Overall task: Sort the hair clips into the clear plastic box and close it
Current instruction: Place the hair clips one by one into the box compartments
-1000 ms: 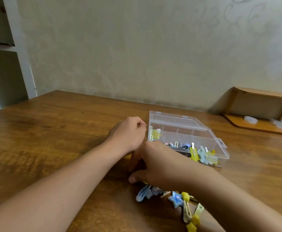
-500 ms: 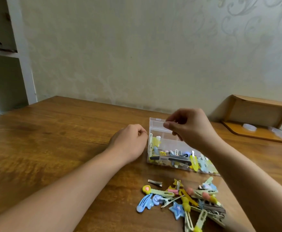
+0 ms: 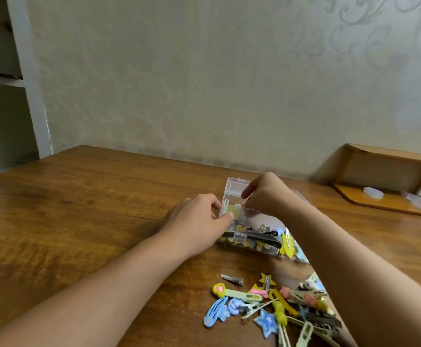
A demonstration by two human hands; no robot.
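right hand (image 3: 267, 196) has come down from above the clear plastic box (image 3: 237, 186), fingers pinching inside it, probably dropping a clip. left hand (image 3: 199, 219) grips its near-left corner. loose hair clips (image 3: 267, 304) still piled in front of the box.

In the left half of the frame the wooden table (image 3: 74, 216) gives me wide room to pass. At centre right the clear plastic box (image 3: 252, 236) stands in the way, and both my left hand (image 3: 199, 221) and right hand (image 3: 267, 196) are at it. Just below, at lower right, the loose hair clips (image 3: 274, 306) cover the table, partly under my right forearm. At the far right edge a wooden shelf (image 3: 384, 176) blocks the corner.
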